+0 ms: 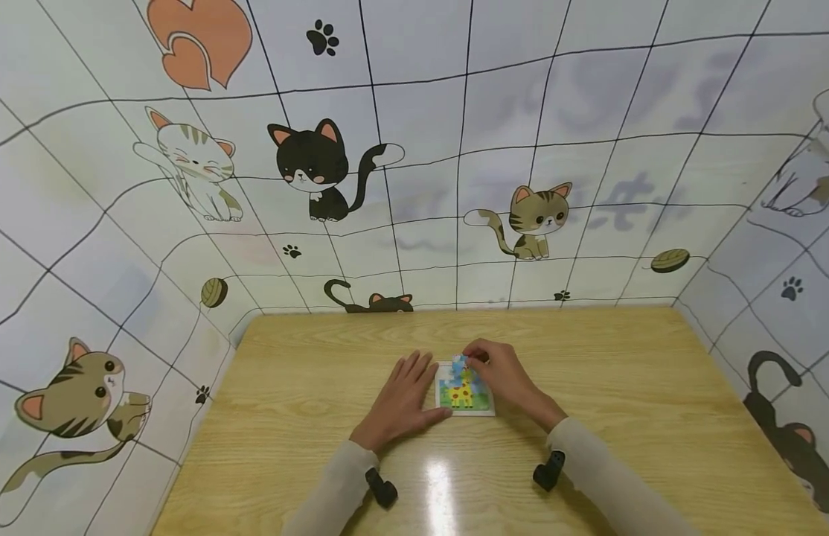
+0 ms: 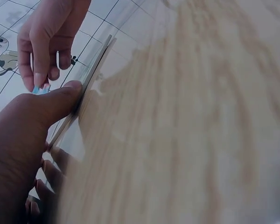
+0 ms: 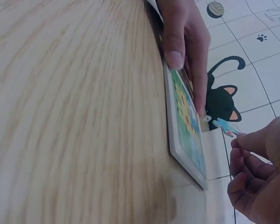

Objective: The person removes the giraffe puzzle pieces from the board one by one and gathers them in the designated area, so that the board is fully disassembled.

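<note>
A small jigsaw puzzle [image 1: 462, 398] with a yellow giraffe on green grass lies in a white-edged tray [image 3: 174, 145] on the table. My right hand [image 1: 507, 372] pinches a light-blue puzzle piece [image 3: 227, 127] between thumb and fingers, above the upper part of the puzzle. In the right wrist view the piece stands clear of the tray. My left hand [image 1: 404, 394] lies at the tray's left side with fingers extended, its thumb [image 2: 67, 95] touching the near left corner of the rim. Part of the puzzle's upper area is hidden by the right hand and piece.
The wooden table [image 1: 307, 372] extends around the tray, with a bright light reflection near the front. White tiled walls [image 1: 428, 171] with printed cats close in the back and both sides. A black wrist camera [image 1: 381, 489] sits on each sleeve.
</note>
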Demonstrator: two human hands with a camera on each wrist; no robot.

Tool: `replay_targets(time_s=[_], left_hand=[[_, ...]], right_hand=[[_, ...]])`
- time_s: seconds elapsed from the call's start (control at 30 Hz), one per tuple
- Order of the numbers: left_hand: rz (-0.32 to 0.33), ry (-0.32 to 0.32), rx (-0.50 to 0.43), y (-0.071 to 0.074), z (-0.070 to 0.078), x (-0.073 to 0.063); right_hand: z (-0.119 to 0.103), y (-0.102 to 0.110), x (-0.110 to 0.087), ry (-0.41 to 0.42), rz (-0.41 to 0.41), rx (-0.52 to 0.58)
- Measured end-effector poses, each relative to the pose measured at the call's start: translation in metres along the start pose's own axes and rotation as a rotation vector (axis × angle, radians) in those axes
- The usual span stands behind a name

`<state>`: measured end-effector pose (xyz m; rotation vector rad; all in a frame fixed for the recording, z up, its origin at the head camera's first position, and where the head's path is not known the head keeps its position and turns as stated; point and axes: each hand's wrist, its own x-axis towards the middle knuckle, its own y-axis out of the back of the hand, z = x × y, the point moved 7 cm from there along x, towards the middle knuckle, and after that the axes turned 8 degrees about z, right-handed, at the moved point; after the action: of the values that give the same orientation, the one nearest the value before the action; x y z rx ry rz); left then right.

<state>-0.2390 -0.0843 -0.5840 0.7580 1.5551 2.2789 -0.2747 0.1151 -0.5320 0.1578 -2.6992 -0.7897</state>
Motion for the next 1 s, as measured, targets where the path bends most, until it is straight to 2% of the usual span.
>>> replay_targets(time_s=[0.2, 0.37, 1.0], left_hand=[[-0.017, 0.016, -0.022, -0.001, -0.003, -0.004], [-0.019, 0.027, -0.031, 0.0, -0.003, -0.006], [-0.021, 0.021, -0.027, -0.003, -0.004, -0.007]], right_hand=[[0.005, 0.018, -0.003, -0.019, 0.021, 0.023], [0.011, 0.031, -0.004, -0.031, 0.046, 0.0], [0.038, 0.058, -0.016, -0.03, 0.086, -0.077]])
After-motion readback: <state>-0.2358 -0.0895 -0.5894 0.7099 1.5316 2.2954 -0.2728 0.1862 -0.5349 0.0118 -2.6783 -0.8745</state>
